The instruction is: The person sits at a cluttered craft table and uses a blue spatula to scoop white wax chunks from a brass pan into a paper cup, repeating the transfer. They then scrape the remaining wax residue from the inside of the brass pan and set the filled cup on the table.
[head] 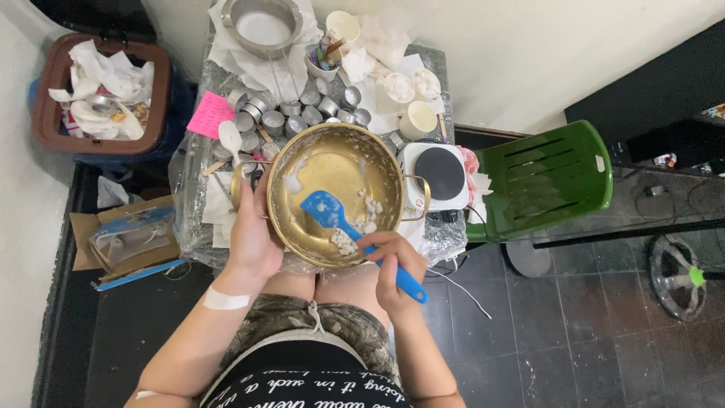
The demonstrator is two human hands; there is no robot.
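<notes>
We see the spatula (332, 215) in the bowl (336, 162). Behind it small tins (291, 113) sit on the table (200, 162); the hotplate (439, 175) lies right.

Open brown cardboard box (124, 240) with a blue-edged clear packet inside at the left edge of the frame below centre, bright pink square paper note (210, 114) upper left of centre on the foil-covered table, no screens visible

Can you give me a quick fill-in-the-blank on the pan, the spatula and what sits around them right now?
The right hand holds a ____ silicone spatula.
The left hand grips the rim of the ____-coloured pan.
The white lumps lie ____ the pan.
The hot plate stands beside a ____ plastic chair.

Missing words: blue; gold; inside; green
</notes>
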